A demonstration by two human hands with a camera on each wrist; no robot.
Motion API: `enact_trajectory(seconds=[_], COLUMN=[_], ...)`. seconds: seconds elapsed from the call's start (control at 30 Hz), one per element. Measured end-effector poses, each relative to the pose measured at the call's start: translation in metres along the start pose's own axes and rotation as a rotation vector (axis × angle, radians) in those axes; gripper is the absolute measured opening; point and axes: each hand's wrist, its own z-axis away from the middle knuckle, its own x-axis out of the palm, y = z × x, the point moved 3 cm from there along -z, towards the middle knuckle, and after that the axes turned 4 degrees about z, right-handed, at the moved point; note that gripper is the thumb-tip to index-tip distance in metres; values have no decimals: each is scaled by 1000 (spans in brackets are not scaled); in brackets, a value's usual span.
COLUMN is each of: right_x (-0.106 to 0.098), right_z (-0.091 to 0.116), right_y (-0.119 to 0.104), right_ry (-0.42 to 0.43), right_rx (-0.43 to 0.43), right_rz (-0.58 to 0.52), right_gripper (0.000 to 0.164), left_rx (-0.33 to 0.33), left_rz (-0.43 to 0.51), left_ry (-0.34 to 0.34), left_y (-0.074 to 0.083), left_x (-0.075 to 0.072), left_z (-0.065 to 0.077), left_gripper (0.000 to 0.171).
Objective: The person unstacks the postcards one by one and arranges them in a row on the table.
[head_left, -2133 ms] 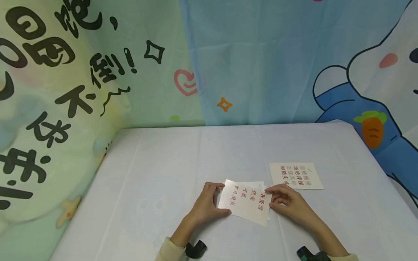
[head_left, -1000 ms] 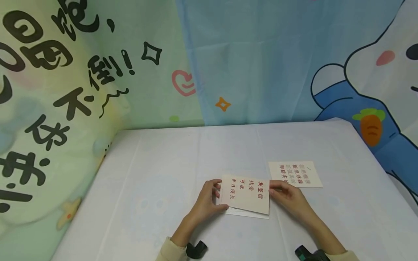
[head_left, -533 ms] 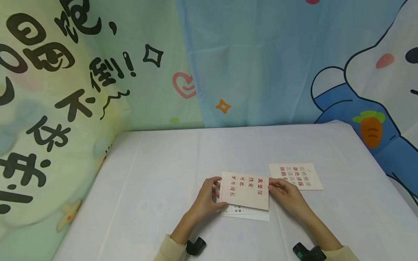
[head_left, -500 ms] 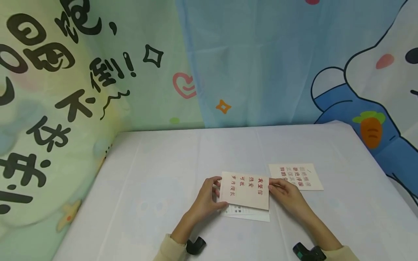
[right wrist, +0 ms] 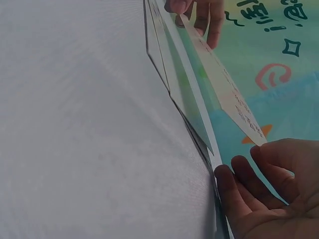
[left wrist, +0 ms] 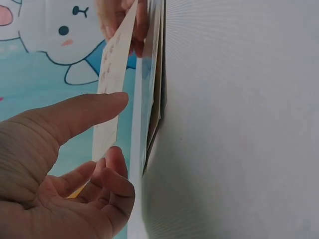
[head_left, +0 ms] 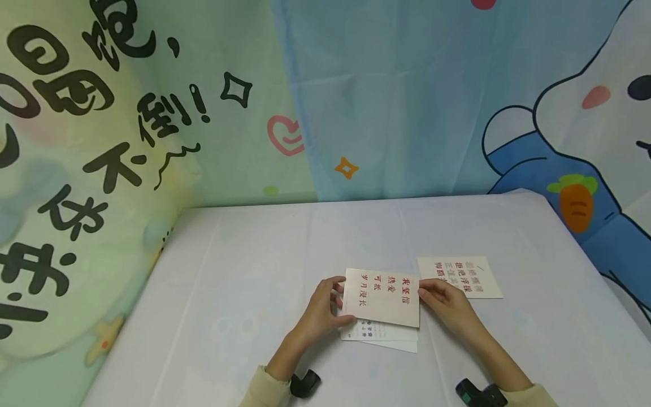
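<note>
A cream card [head_left: 381, 297] printed with red characters is held up between the two hands, tilted toward the viewer. My left hand [head_left: 325, 308] holds its left edge, thumb at the near corner and index finger at the far one. At the right edge, the thumb and index finger of my right hand [head_left: 452, 308] pinch the far corner. Several white cards [head_left: 378, 332] with small dark print lie fanned beneath it, partly covered. The right wrist view shows a gap between the raised card [right wrist: 214, 69] and the lower stack [right wrist: 172, 74] on the table.
Another cream card [head_left: 473, 282] with red and grey characters lies flat beyond the right hand, which overlaps its near corner. A white cloth covers the table [head_left: 244, 265]. Printed fabric [head_left: 386, 113] hangs behind and at the left.
The held card has levelled from a slant and moved slightly away from the viewer. More of the white cards now shows below its near edge. Both hands stay on its sides.
</note>
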Motion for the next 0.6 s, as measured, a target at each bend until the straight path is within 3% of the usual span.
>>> enact_trajectory(seconds=[0.23, 0.6], right_x=[1, -1], right_z=[-2, -7], right_y=[-1, 0], right_ry=[2, 53], right_rx=[6, -18], right_rz=[-17, -158], right_gripper=[38, 32], left_rx=[1, 10], left_rz=[-2, -3], left_ry=[5, 8], left_y=[-1, 3], left_x=[0, 2], left_z=[-2, -6], left_gripper=[79, 77])
